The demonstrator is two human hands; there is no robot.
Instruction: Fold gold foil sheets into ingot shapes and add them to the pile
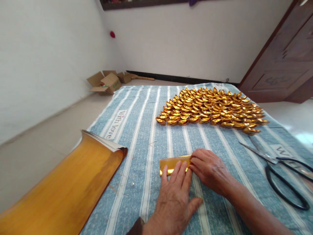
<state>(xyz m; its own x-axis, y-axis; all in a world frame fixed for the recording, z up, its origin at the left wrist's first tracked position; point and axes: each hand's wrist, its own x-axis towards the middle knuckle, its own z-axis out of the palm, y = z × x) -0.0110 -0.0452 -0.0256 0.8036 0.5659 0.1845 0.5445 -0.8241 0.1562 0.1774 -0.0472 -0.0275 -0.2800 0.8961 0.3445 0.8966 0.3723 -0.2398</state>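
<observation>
A small folded strip of gold foil paper [171,163] lies flat on the blue-and-white striped cloth [139,137]. My left hand [174,192] rests palm down on the cloth, its fingertips pressing the strip's near edge. My right hand [207,169] presses the strip's right end with bent fingers. Beyond them sits a wide heap of many folded gold paper ingots [212,109].
A thick curled stack of gold foil sheets [70,189] lies at the near left. Large black-handled scissors [281,166] lie at the right. Open cardboard boxes [107,82] stand on the floor by the far wall. A dark wooden door [286,55] is at the right.
</observation>
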